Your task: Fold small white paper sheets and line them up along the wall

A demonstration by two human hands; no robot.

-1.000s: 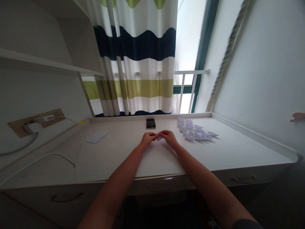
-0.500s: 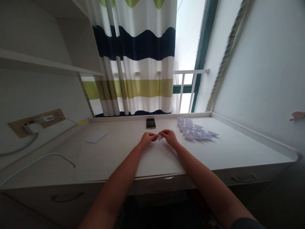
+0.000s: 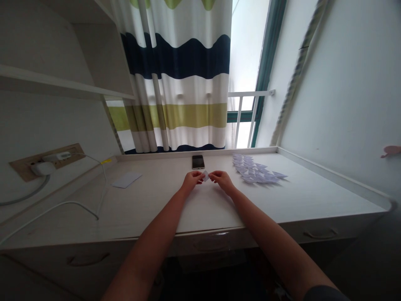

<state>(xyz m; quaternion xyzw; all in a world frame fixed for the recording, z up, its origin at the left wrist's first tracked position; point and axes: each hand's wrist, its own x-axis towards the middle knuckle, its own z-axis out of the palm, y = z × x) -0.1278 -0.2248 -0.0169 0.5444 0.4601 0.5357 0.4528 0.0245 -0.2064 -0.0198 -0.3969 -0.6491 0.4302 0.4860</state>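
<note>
A small folded piece of white paper [image 3: 206, 176] is held up between my two hands, above the middle of the desk. My left hand [image 3: 192, 180] pinches its left side. The fingertips of my right hand [image 3: 221, 179] are pinched together at its right edge. Just beyond my hands a dark-screened phone [image 3: 198, 161] lies on the desk. Several folded white paper triangles [image 3: 257, 171] lie in overlapping rows to the right of my right hand.
Flat white paper [image 3: 127, 179] lies at the left of the white desk [image 3: 150, 209]. A white cable [image 3: 75, 202] runs over the desk's left end from a wall socket [image 3: 46, 161]. A raised rim [image 3: 332, 177] edges the desk; a striped curtain [image 3: 194, 90] hangs behind.
The folded paper has shifted slightly left and turned, showing more of its face between my hands. My right fingers have moved to its right edge. The phone and triangles stay put.
</note>
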